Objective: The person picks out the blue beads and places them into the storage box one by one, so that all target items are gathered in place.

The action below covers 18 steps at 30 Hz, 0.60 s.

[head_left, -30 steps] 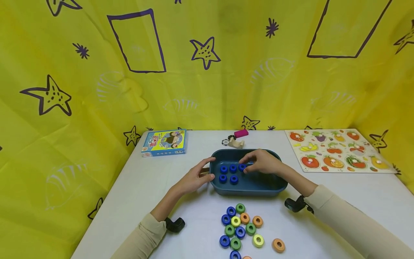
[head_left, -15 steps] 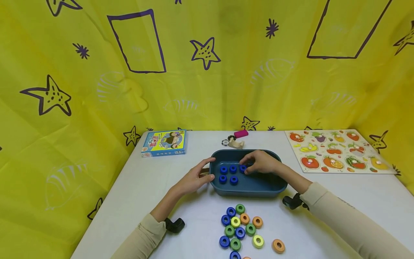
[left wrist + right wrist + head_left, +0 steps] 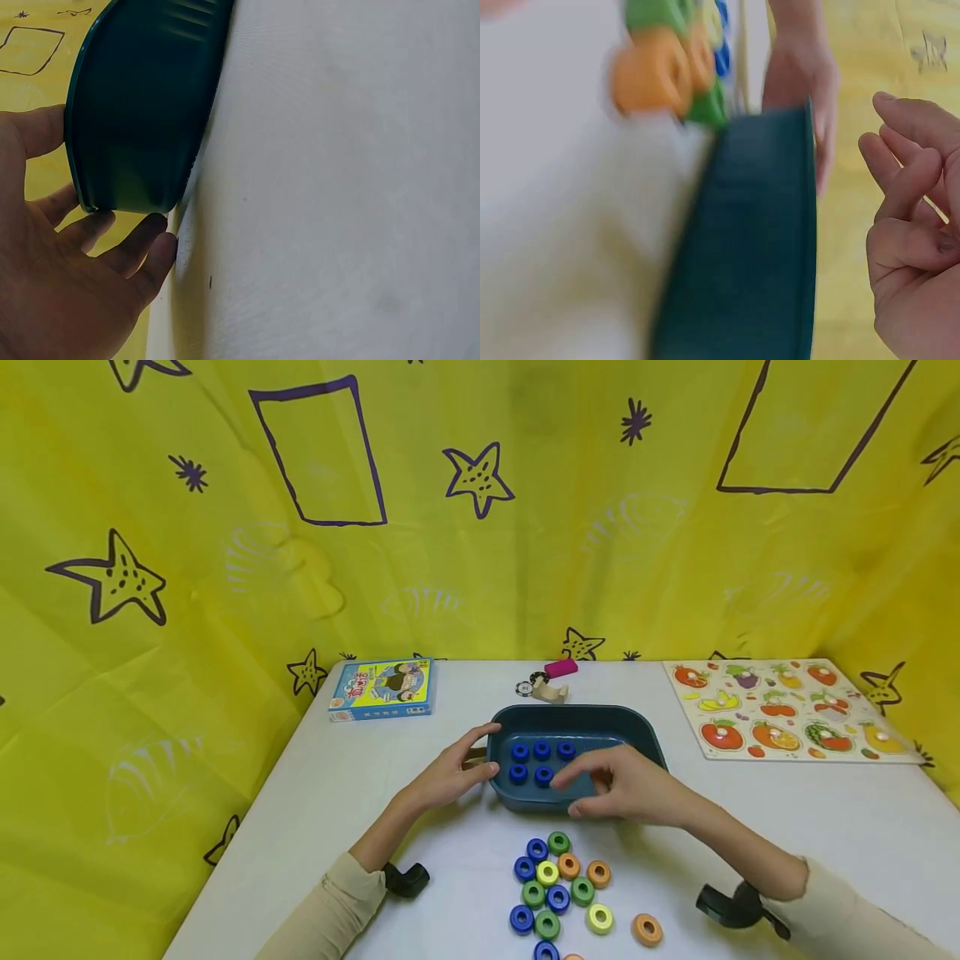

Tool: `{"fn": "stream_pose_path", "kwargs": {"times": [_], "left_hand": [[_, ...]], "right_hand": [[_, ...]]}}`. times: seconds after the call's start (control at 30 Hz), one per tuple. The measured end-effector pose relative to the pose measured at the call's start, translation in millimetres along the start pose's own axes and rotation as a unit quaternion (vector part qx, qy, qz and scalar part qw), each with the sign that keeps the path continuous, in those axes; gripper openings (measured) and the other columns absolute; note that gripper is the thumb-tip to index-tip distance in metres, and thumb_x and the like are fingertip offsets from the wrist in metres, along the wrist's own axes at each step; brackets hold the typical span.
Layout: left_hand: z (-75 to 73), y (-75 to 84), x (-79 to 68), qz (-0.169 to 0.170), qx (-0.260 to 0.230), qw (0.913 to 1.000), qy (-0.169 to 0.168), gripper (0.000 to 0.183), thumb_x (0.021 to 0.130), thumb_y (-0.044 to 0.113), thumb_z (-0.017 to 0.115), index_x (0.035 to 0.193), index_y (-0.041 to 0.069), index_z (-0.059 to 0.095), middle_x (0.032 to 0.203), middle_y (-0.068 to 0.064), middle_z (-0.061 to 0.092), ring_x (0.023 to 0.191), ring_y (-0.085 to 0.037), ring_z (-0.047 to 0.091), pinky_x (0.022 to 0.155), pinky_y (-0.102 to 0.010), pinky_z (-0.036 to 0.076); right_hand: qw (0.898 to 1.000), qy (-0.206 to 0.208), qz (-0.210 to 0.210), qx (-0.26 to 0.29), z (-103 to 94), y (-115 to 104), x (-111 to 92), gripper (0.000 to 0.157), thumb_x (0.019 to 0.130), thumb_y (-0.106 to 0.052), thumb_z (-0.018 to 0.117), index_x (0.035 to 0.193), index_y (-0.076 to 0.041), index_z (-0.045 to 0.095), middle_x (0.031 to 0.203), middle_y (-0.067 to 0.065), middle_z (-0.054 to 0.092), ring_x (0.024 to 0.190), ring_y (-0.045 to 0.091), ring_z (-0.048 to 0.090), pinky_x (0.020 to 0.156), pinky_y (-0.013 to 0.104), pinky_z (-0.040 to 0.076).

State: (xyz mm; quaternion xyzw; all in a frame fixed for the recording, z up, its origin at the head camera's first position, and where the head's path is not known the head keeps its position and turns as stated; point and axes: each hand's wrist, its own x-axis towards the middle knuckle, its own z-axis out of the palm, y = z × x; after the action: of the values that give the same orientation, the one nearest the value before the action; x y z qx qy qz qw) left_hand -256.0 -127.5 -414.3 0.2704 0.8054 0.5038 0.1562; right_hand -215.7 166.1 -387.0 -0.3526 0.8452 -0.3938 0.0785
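Observation:
A dark teal oblong basin [image 3: 592,804] stands on the table, with several blue rings [image 3: 542,749] lying in two rows toward its left end inside. My left hand [image 3: 444,777] holds that left end, thumb and fingers spread around the rim; the left wrist view shows the fingertips [image 3: 156,251] against the outer wall. Over the basin's front right side hovers my right hand [image 3: 633,785], fingers loosely bent, nothing between them. It hides part of the basin floor. In front of the basin lie loose blue, green, yellow and orange rings [image 3: 557,899].
A boxed game [image 3: 381,689] sits at the back left. Behind the basin are a cream tape-dispenser-like piece [image 3: 550,692], small black-and-white round pieces and a pink block [image 3: 561,669]. A fruit puzzle board [image 3: 787,710] lies at the right. Yellow patterned cloth closes off the back and sides.
My right hand has let go of a blue ring at the right of the back row and moved back toward me, over the front rim. The left hand has stayed put.

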Motion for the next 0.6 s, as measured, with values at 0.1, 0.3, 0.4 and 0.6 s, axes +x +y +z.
{"fn": "stream_pose_path", "kwargs": {"times": [0.1,0.3,0.4,0.6], "left_hand": [[-0.6,2.5,-0.7,-0.001,0.002,1.0,0.0,0.059,0.095,0.016,0.054,0.147,0.011,0.026,0.152,-0.011,0.018,0.129,-0.036,0.034,0.101,-0.047,0.034],[-0.4,-1.8,0.8,-0.003,0.006,1.0,-0.002,0.06,0.095,0.019,0.055,0.147,0.013,0.026,0.152,-0.009,0.018,0.129,-0.036,0.034,0.102,-0.045,0.034],[-0.6,-2.6,0.8,-0.005,0.007,1.0,-0.002,0.061,0.094,0.023,0.056,0.147,0.014,0.026,0.152,-0.008,0.018,0.129,-0.035,0.034,0.102,-0.045,0.034],[-0.7,-0.3,-0.2,0.001,0.005,1.0,-0.001,0.06,0.094,0.019,0.055,0.147,0.012,0.026,0.152,-0.009,0.018,0.129,-0.036,0.034,0.102,-0.047,0.033]], "right_hand": [[0.999,-0.025,0.002,0.038,14.2,-11.8,-19.1,0.026,0.08,-0.028,0.074,0.105,-0.027,0.069,0.082,-0.009,0.064,0.049,0.005,0.044,0.042,0.02,0.036],[0.992,-0.065,0.031,0.103,37.9,-17.0,-44.3,0.026,0.08,-0.024,0.074,0.106,-0.023,0.07,0.091,-0.003,0.068,0.051,0.004,0.044,0.045,0.019,0.037],[0.988,-0.078,0.058,0.121,49.4,-15.9,-48.7,0.027,0.078,-0.025,0.075,0.104,-0.024,0.071,0.09,-0.003,0.067,0.052,0.005,0.044,0.045,0.019,0.036],[0.985,-0.083,0.086,0.125,66.5,-10.7,-50.8,0.026,0.076,-0.025,0.077,0.101,-0.027,0.071,0.079,-0.003,0.062,0.051,0.005,0.044,0.046,0.019,0.036]]}}
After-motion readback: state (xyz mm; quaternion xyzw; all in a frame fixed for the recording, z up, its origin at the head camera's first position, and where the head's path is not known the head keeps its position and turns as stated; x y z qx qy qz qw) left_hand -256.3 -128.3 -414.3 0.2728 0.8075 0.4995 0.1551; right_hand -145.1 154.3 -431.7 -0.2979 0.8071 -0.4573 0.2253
